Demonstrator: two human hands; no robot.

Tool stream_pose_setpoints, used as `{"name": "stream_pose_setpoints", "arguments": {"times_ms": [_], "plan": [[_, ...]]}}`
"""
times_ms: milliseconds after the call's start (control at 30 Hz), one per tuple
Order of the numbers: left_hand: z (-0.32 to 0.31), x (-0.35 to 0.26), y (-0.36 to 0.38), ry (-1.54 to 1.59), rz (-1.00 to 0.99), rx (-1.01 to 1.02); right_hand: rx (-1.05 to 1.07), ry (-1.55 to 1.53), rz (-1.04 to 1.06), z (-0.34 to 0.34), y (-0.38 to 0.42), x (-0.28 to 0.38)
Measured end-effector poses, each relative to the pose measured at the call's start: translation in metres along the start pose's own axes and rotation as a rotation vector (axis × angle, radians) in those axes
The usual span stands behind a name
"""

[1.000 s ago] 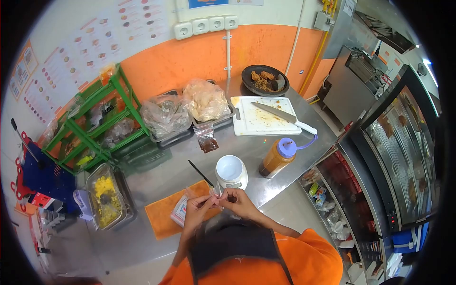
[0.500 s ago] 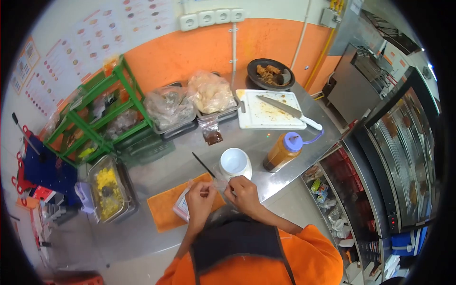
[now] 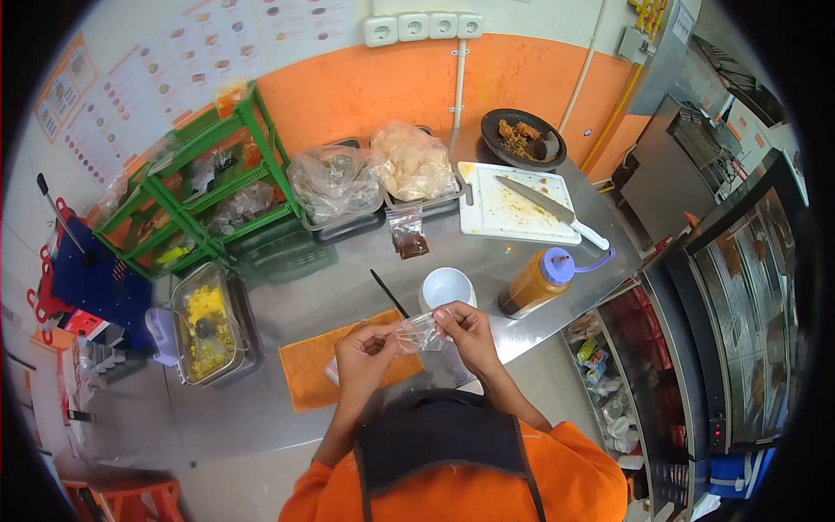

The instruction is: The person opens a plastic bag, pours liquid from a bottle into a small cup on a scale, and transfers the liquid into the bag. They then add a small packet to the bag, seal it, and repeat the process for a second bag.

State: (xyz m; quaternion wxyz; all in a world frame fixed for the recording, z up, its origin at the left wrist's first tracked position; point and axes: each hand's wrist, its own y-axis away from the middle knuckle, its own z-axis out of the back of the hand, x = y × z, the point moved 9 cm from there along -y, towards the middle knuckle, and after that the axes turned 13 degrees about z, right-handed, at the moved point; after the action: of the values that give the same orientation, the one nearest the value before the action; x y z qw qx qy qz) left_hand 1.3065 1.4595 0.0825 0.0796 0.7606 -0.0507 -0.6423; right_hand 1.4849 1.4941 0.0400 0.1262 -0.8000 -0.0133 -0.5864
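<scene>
A small clear plastic bag [image 3: 419, 334] is stretched between my two hands near the front of the steel counter. My left hand [image 3: 364, 355] pinches one side of it, above an orange cloth [image 3: 309, 374]. On the other side, my right hand [image 3: 470, 335] grips the bag between thumb and fingers. Just beyond the hands stands a white cup [image 3: 448, 287], partly hidden by the right hand. A thin black handle [image 3: 388, 292] slants up beside the cup. Under my left hand, a pale packet [image 3: 332, 371] on the cloth is mostly covered.
A sauce bottle [image 3: 537, 283] with a purple cap stands right of the cup. Behind it, a knife [image 3: 544, 204] lies on a white cutting board [image 3: 487, 222]. A filled zip bag [image 3: 409, 235] lies before the trays. Left is a container of yellow food [image 3: 207, 326].
Both hands have risen slightly, and the clear bag now shows spread between them. The packet on the cloth is more covered. The whole view has shifted a little.
</scene>
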Motion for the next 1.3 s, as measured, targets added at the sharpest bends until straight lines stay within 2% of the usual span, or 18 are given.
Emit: {"name": "stream_pose_setpoints", "arguments": {"times_ms": [33, 100, 133, 233, 300, 333, 467, 533, 667, 733, 767, 833, 900, 1000, 1033, 1100, 1133, 1300], "plan": [[0.001, -0.005, 0.003, -0.008, -0.033, -0.051, 0.005, 0.0, -0.002, -0.002, -0.001, -0.001], [0.009, -0.023, 0.01, -0.113, -0.122, -0.184, -0.357, 0.327, 0.323, 0.027, 0.003, 0.03], [0.016, -0.037, 0.015, -0.22, -0.214, -0.313, -0.352, 0.323, 0.323, 0.018, 0.002, 0.04], [-0.003, -0.047, 0.02, -0.419, -0.311, -0.337, -0.3, 0.528, 0.412, -0.016, 0.012, 0.086], [-0.011, -0.042, 0.021, -0.472, -0.335, -0.34, -0.061, 0.663, 0.345, -0.046, 0.009, 0.084], [-0.015, -0.042, 0.021, -0.518, -0.366, -0.343, -0.075, 0.747, 0.4, -0.042, 0.006, 0.08], [-0.009, -0.032, 0.006, -0.684, -0.187, -0.237, -0.008, 0.804, 0.459, -0.043, 0.007, 0.079], [-0.035, -0.075, 0.018, -0.621, -0.576, 0.002, 0.012, 0.587, 0.229, -0.031, 0.003, 0.064], [-0.046, -0.041, 0.008, -0.69, -0.558, 0.22, 0.079, 0.263, 0.068, -0.022, 0.006, 0.042], [-0.046, -0.005, -0.004, -0.554, -0.351, 0.393, 0.083, -0.071, -0.211, -0.027, 0.014, 0.038], [-0.048, 0.0, -0.001, -0.553, -0.353, 0.399, 0.078, -0.069, -0.209, -0.024, 0.018, 0.031], [-0.042, 0.017, -0.011, -0.248, -0.084, 0.322, -0.468, 0.397, 0.492, 0.032, 0.034, 0.069], [-0.049, 0.012, -0.01, -0.178, -0.12, 0.31, -0.934, 0.99, 0.715, 0.07, 0.07, 0.099], [-0.051, 0.015, -0.013, -0.099, -0.094, 0.317, -1.078, 1.319, 0.681, 0.125, 0.064, 0.107], [-0.054, 0.02, -0.016, -0.092, -0.04, 0.334, -1.083, 1.328, 0.679, 0.146, 0.063, 0.096], [-0.061, 0.024, -0.021, -0.085, -0.003, 0.382, -0.649, 0.712, 0.427, 0.184, 0.02, 0.041], [-0.064, 0.027, -0.023, -0.082, 0.031, 0.417, -0.59, 0.646, 0.399, 0.189, 0.014, 0.036], [-0.075, 0.021, -0.034, -0.15, -0.051, 0.421, -0.275, 1.091, 0.555, 0.133, 0.0, 0.092]]}}
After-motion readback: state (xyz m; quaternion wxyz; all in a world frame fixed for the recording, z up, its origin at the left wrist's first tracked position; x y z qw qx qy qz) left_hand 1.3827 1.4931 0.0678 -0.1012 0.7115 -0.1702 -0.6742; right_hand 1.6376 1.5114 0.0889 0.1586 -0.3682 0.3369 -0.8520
